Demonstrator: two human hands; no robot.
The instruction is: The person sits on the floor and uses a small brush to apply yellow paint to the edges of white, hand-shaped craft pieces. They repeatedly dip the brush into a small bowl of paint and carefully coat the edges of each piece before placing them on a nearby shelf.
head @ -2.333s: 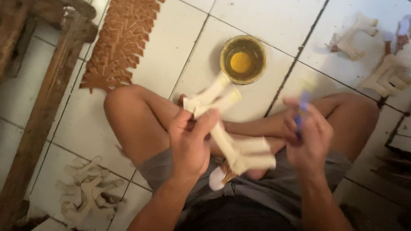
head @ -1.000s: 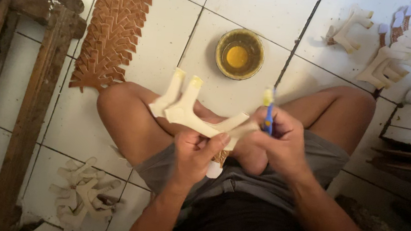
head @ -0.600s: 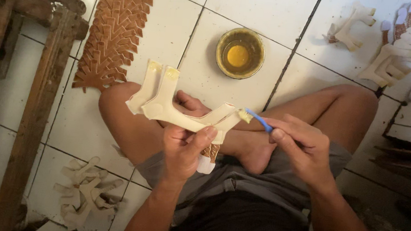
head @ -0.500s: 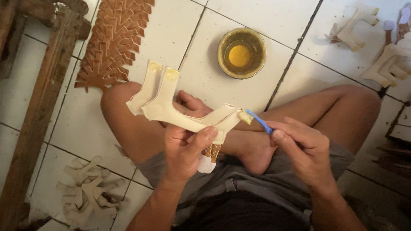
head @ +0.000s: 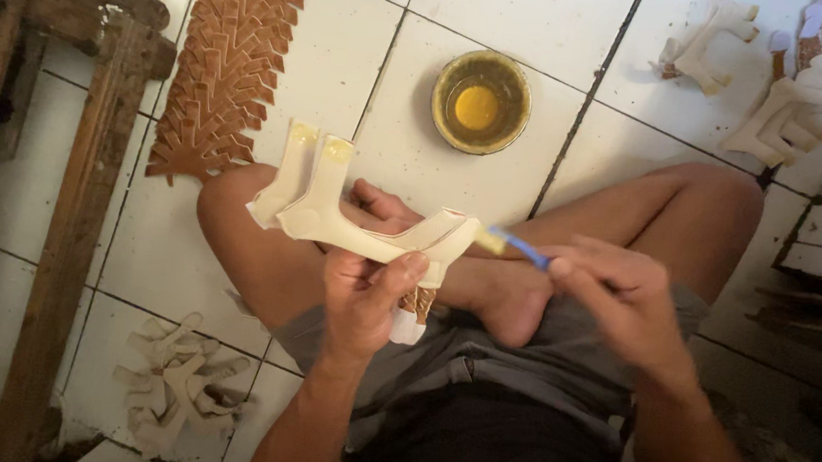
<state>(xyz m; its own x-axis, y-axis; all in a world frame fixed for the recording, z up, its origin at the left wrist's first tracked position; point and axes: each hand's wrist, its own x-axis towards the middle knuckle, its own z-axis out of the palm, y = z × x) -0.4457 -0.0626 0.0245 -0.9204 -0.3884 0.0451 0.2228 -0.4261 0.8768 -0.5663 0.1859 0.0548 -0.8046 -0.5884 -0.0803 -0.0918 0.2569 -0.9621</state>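
Pale wooden carving [head: 361, 226] lies crosswise in the left hand [head: 361, 297], fingers clamped; right hand [head: 626, 297] pinches a blue brush [head: 518, 248] at its right end.

1. Wooden piece [head: 352, 217]: a pale, unpainted cut-out, long and flat, with two stubby prongs standing up at its left end, each capped by a yellowish patch. Its right end widens into a forked, angular tip. It lies roughly level, tilted slightly down to the right, held up above the crossed legs. The left hand [head: 365, 292] grips it from below near the middle, thumb over the front edge.

2. Brush [head: 515, 246]: thin, with a blue handle and a yellowish tip. It is pinched in the right hand [head: 620, 301] and slants up-left, its tip touching the piece's right end.
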